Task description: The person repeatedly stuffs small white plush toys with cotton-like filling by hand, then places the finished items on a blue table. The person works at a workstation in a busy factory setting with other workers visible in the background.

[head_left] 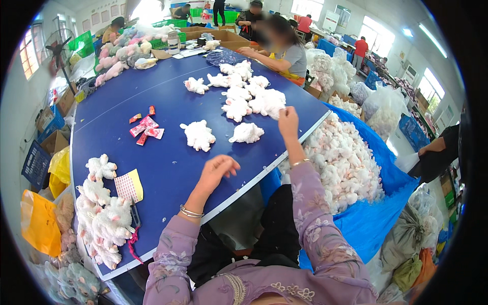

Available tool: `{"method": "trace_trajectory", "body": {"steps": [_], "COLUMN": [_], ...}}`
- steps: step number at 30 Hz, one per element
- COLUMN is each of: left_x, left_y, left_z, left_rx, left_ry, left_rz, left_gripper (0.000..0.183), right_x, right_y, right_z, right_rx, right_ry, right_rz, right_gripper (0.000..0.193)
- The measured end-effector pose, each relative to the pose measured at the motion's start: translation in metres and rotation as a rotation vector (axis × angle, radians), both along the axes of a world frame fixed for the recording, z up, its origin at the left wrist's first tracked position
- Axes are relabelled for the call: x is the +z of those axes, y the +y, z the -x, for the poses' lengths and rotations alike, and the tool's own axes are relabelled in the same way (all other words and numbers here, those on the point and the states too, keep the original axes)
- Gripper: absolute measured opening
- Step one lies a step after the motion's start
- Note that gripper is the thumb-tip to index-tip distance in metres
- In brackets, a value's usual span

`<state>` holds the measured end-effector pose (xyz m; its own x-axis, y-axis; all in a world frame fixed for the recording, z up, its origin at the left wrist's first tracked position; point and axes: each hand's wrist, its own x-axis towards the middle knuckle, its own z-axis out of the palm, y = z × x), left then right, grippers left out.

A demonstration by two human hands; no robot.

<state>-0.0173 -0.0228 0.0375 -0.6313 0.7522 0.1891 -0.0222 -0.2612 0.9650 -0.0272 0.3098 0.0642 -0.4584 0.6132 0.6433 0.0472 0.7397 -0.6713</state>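
Left hand (217,169) hung loosely half-open, right hand (288,123) closed beside white plush toy (268,103), contents unclear; toy looked light, squashy, best held mid-body.

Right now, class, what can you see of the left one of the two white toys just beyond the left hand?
This toy looks like fluffy white plush, with short, stubby limbs spread outward and small pinkish spots near its edge. It lies on the blue table, apart from the other toys. The left hand is close by, not touching it. Finer details are too small to tell.
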Motion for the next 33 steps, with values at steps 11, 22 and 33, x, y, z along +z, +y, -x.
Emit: {"method": "trace_trajectory", "body": {"steps": [11,22,33], "left_x": [-0.032,0.011,-0.009], "left_y": [0.035,0.001,-0.019], "left_z": [0.110,-0.012,0.000], "left_rx": [0.760,0.375,0.277], "left_ry": [0.690,0.707,-0.060], "left_rz": [0.585,0.242,0.026], "left_gripper": [0.049,0.071,0.032], "right_x": [-0.001,-0.019,-0.014], "right_y": [-0.105,-0.181,-0.187], "right_z": [-0.100,-0.078,-0.085], "right_rx": [0.579,0.736,0.734], "right_ry": [-0.077,0.058,-0.054], "right_rz": [0.764,1.155,0.571], "right_gripper": [0.022,0.020,0.023]}}
